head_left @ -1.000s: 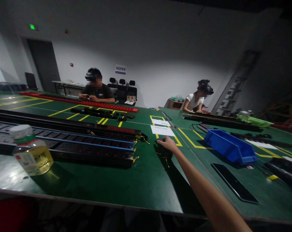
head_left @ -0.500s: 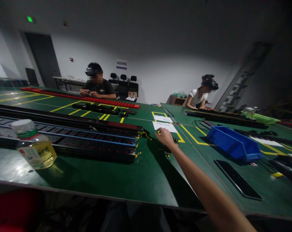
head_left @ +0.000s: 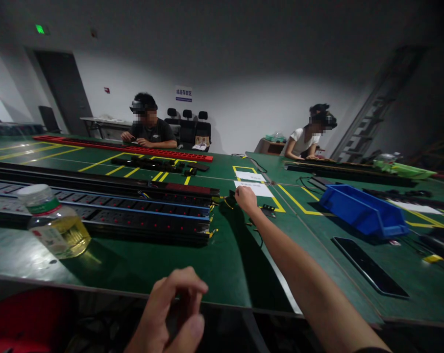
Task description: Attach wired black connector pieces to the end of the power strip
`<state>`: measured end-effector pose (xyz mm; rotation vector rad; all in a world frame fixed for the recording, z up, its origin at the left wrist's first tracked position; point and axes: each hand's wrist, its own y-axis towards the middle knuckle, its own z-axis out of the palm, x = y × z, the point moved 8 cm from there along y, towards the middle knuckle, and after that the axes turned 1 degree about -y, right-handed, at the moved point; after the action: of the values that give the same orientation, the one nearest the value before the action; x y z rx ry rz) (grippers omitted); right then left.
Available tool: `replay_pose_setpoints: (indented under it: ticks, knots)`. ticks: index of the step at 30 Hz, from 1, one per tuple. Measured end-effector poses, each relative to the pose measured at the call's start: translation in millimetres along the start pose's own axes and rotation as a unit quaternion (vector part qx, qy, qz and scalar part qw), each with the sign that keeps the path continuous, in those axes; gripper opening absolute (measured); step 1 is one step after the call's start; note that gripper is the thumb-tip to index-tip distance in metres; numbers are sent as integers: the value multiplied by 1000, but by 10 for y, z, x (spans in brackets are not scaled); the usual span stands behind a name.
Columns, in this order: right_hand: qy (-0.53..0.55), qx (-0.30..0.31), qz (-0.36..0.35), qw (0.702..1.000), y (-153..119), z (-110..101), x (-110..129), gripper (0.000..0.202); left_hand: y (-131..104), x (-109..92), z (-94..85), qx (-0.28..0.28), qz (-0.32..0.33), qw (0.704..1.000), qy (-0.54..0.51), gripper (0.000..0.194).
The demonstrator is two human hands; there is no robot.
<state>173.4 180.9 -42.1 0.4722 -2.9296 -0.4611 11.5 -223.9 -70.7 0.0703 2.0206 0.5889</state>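
My right hand (head_left: 247,198) reaches over the green table, just past the right ends of the long black strips (head_left: 170,223). Its fingers are closed on a small black part (head_left: 232,194) with yellow wires beside it. Low in the view, at the table's front edge, is my left hand (head_left: 172,309), its fingers curled but apart from the thumb, with nothing between them. Small connectors (head_left: 269,211) lie to the right of my right hand. White paper sheets (head_left: 260,189) lie just behind it.
A bottle of yellow liquid (head_left: 60,225) stands at the left on the strips' near side. To the right are a blue bin (head_left: 361,211) and a phone (head_left: 369,267). Two people sit across the table, one behind a red rail (head_left: 134,148).
My left hand has come into view at the bottom. My right hand has moved slightly left and away from me, towards the ends of the strips, off the small connectors.
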Motion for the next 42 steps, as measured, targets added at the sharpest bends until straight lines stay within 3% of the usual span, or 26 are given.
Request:
replay_pose_setpoints:
  ticks: [3,6,8,12,15,23,28,31,35,38,42]
  knots:
    - [-54,10,-41,998,5,16,-35,34,553,-101,148,66,9,998,6,24]
    - [-80,53,-113,989,-51,88,49,32,785,-37,234,81,-15,997,9,23]
    - [-80,75,-134,985,-106,119,116,32,788,39,287,88,-31,996,-3,23]
    - [-46,65,-107,991,-205,102,254,36,715,134,367,110,-41,993,-8,23]
    - [-39,48,-103,993,-277,91,405,42,710,154,374,118,-41,992,-6,23]
    - [-25,49,-99,994,-385,62,655,33,701,134,343,103,-24,994,8,23]
    - [-8,83,-62,995,-453,-57,494,31,698,134,326,97,-30,995,20,24]
    - [-60,76,-43,994,-493,-186,282,31,700,151,330,99,-32,994,31,24]
    - [-114,123,-35,985,-571,-216,138,30,707,151,329,96,-26,994,50,25]
    - [-111,125,-54,984,-610,-261,300,28,711,145,326,94,-24,993,62,25]
    - [-72,50,-154,984,-605,-440,824,35,716,157,321,92,-22,992,80,25]
